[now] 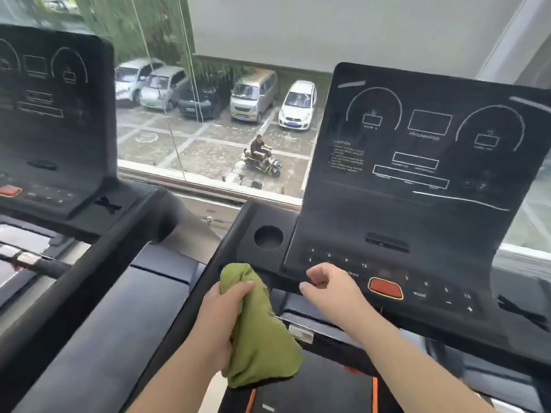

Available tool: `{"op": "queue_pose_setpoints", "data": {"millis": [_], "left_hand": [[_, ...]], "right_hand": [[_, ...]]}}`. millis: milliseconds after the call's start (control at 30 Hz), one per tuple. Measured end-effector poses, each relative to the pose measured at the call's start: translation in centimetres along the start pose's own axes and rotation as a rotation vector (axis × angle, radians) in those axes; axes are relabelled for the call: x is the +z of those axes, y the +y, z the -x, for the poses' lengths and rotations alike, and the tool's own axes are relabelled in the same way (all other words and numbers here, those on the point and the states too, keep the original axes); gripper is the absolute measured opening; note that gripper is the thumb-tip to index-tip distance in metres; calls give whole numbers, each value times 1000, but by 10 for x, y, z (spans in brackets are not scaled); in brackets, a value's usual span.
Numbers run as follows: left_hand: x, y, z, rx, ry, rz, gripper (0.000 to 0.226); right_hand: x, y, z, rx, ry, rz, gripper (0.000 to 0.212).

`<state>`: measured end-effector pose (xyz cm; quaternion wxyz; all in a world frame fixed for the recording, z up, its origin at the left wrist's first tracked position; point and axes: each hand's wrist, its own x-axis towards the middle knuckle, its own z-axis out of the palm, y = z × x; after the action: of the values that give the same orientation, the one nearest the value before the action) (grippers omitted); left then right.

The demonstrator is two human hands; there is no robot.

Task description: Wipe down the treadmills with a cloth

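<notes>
Treadmill by a window; at its console, a green cloth.
The cloth is olive-green, soft, bunched into a thick fold, and hangs below the console's left corner. The left hand grips its upper part, fingers wrapped round it. The right hand hovers just left of the red button, fingers curled in, holding nothing.
</notes>
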<state>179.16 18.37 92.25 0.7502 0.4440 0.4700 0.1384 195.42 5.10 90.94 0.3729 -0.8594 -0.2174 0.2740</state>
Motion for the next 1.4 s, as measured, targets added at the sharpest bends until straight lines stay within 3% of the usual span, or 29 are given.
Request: {"op": "queue_pose_setpoints", "data": {"millis": [133,333,467,600,733,833,900,1100,1167,1267,1333,1400], "left_hand": [[25,18,-23,-29,101,42,22],[45,40,-74,-65,123,-11,29],[36,58,-104,-49,219,-2,29],[27,90,-132,21,191,-49,19],[22,120,-159,57,171,-282,20],[13,122,-179,-16,147,-349,29],[15,113,-179,-65,136,-337,21],[22,86,-186,-1,192,-316,28],[25,87,-189,91,216,-431,31],[31,84,-192,471,195,-951,41],[36,76,-199,646,3,-1273,46],[42,70,-205,650,-288,-1543,51]], "right_hand": [[-24,-5,-49,-179,-28,337,42],[-21,-24,-104,-331,-200,534,85],[-20,-28,-133,-457,-160,800,114],[-12,-45,-167,-614,-167,989,124],[-7,-48,-194,-521,-223,1160,141],[-11,-41,-201,-455,-263,1124,141],[-10,-40,-204,-453,-256,1084,137],[-7,-41,-207,-416,-263,1024,127],[-7,-42,-207,-418,-268,1026,127],[-6,-41,-208,-415,-271,1036,126],[-7,-41,-208,-415,-271,1037,127],[-7,-42,-207,-417,-276,1048,128]]}}
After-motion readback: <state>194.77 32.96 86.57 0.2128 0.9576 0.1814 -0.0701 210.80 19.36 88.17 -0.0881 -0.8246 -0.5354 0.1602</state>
